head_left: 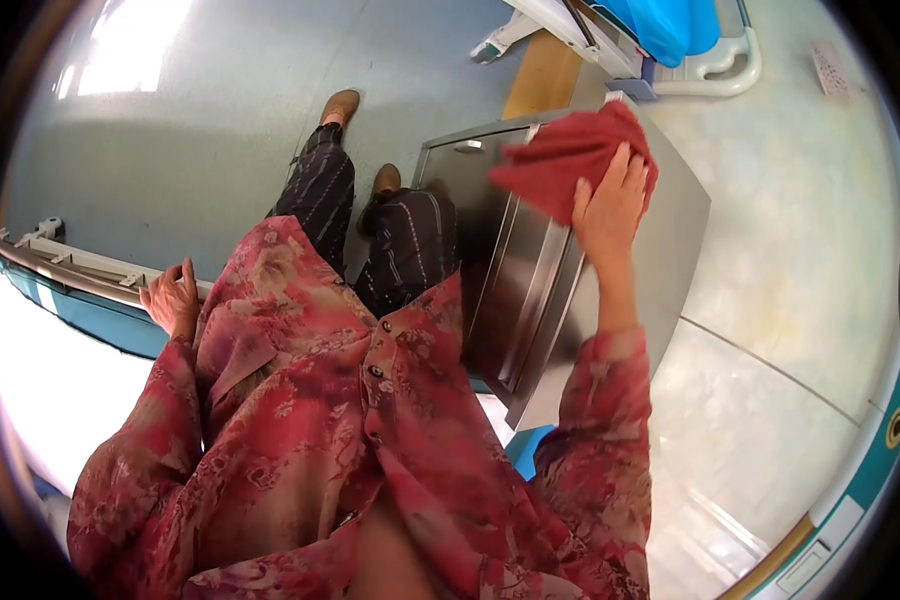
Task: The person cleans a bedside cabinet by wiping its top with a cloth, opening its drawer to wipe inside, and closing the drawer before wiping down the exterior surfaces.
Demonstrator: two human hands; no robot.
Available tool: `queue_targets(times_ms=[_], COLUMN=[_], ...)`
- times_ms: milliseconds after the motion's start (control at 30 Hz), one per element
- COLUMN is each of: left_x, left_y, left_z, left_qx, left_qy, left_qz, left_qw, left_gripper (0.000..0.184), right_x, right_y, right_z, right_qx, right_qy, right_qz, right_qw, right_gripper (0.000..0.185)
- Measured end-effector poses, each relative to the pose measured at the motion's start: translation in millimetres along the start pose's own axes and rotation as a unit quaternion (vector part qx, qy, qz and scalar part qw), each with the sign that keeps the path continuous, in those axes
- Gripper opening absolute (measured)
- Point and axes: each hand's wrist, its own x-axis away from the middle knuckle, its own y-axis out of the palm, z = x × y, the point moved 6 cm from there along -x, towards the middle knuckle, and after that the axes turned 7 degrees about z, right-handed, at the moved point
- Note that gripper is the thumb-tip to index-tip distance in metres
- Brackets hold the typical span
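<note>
A red cloth [580, 155] lies bunched on the top of a metal cabinet [670, 215], near its far edge. My right hand [610, 205] presses on the cloth with its fingers over it, and part of the cloth spreads out past the cabinet's front edge. At the left, my left hand [173, 298] rests by the rail [100, 272] of a bed, fingers apart, with nothing visible held in it. The underside of that hand is hidden.
A white bed frame [710, 80] with a blue item [660, 25] stands beyond the cabinet. The tiled wall [760, 270] runs along the right. Grey floor [210, 150] stretches ahead of my feet. A bed with white bedding [60, 380] is at the left.
</note>
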Motion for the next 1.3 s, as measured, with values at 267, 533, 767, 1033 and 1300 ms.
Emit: queue_targets(times_ms=[267,533,767,1033,1300], left_x=[6.0,6.1,4.0,-1.7,-0.1], left_y=[-18.7,-21.5,-9.2,2.0,0.5], left_z=[9.7,13.6,8.6,2.1,-0.2], left_qx=[0.028,0.033,0.021,-0.011,-0.011], left_qy=[0.015,0.017,0.006,0.015,-0.002], left_qz=[0.038,0.05,0.028,0.004,-0.009], left_qw=[0.999,0.998,0.999,1.0,1.0], left_gripper=[0.044,0.044,0.047,0.053,0.05], right_x=[-112.9,10.6,172.1,245.8,89.5], right_y=[55.4,-10.6,-80.2,-101.1,-49.1], right_z=[42.6,-21.4,-61.8,-82.5,-55.4], right_qx=[-0.017,0.04,-0.022,-0.015,-0.002], right_qy=[-0.037,-0.102,-0.014,0.047,-0.049], right_qz=[0.047,-0.009,-0.103,-0.129,-0.056], right_qw=[0.998,0.994,0.994,0.99,0.997], right_gripper=[0.058,0.049,0.056,0.059,0.055])
